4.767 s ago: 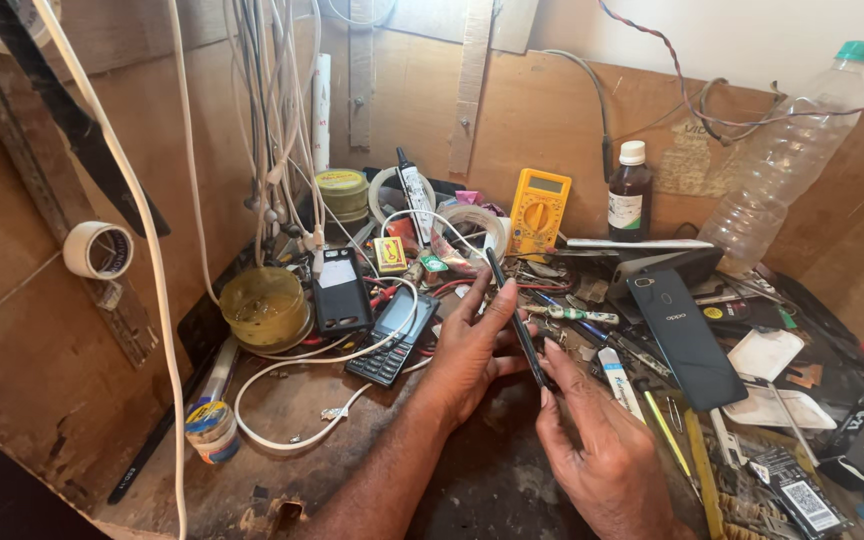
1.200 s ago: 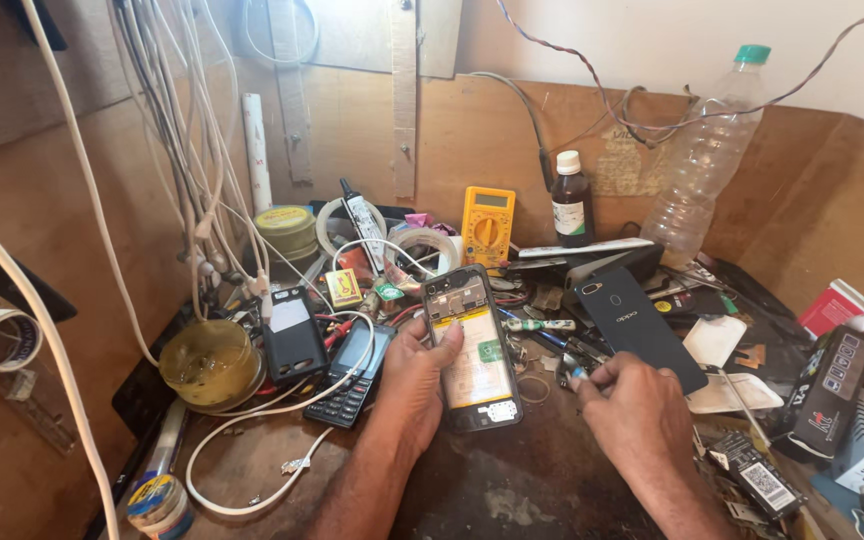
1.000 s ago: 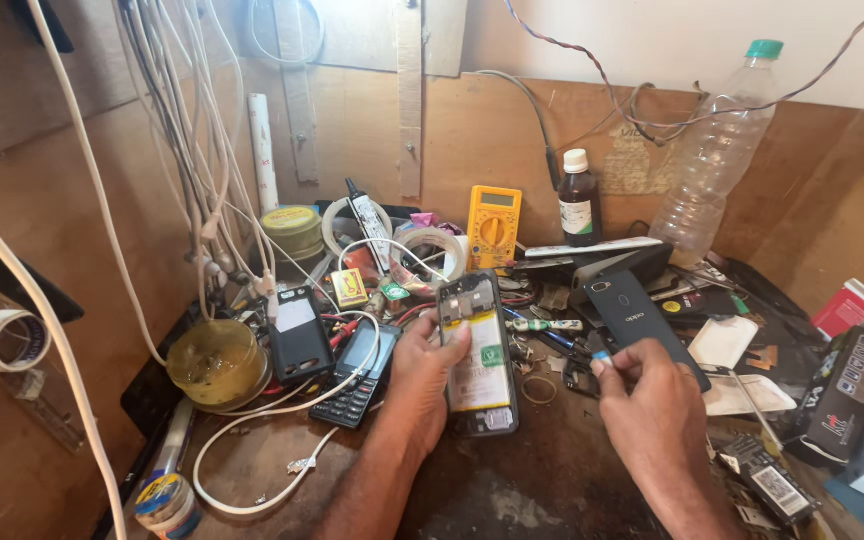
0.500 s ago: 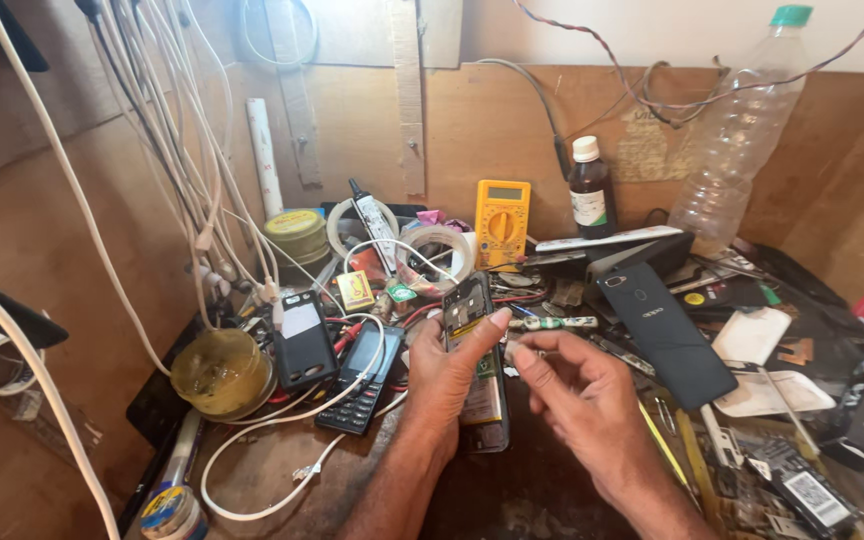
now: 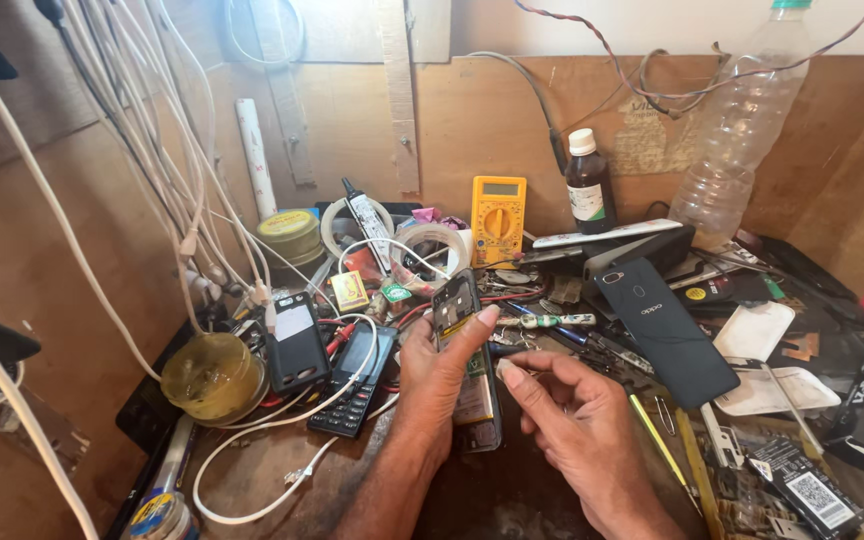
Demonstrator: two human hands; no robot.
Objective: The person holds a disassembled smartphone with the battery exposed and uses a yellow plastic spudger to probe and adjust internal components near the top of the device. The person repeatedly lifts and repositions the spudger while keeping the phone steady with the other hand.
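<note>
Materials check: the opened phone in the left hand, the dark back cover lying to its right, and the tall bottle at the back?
Opened phone in the left hand: likely a plastic or metal frame around exposed boards and a battery; mixed matte and shiny parts show.
Dark back cover: looks like glossy plastic or glass, smooth with soft reflections.
Tall bottle: thin clear plastic, see-through and ribbed.

Yellow multimeter [image 5: 498,217] w/ grey screen; dark brown bottle [image 5: 589,190], white cap. Black phone back [image 5: 664,330]. White cables [image 5: 142,150]. Brown wood bench [image 5: 282,480]. Black keypad phone [image 5: 354,380]. Clear bottle [image 5: 742,130], green cap.
</note>
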